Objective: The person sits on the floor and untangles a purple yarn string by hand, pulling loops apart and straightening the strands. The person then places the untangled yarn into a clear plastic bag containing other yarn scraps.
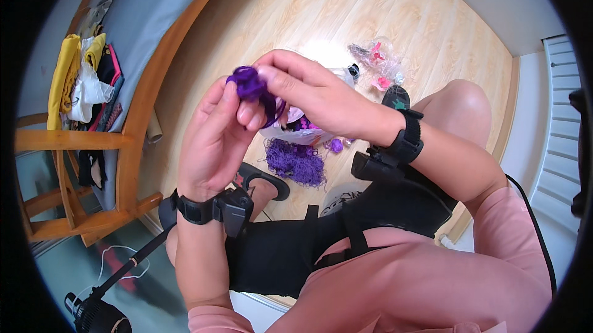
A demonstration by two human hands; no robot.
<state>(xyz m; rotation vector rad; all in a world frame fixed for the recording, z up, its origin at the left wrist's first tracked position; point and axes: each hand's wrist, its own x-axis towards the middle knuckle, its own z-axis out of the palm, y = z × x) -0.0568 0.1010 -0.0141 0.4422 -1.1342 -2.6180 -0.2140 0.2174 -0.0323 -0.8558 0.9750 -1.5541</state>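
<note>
A small bundle of dark purple yarn (244,84) is held up between both hands over the floor. My left hand (217,129) pinches it from the left, thumb on its near side. From the right, the thumb and fingers of my right hand (305,87) grip its edge, and a loop of yarn hangs beneath. Below the hands sits a white plastic bag (296,136) with purple and pink contents, partly hidden by my right hand. In front of the bag lies a tangled heap of purple yarn (296,162), with a small purple ball (336,145) beside it.
Clear tangled strands with pink pieces (377,57) lie farther off on the wooden floor (278,9). At left stands a wooden bed frame (127,166) with folded clothes (83,78). A black fan (99,314) is at lower left, a white radiator (563,124) at right.
</note>
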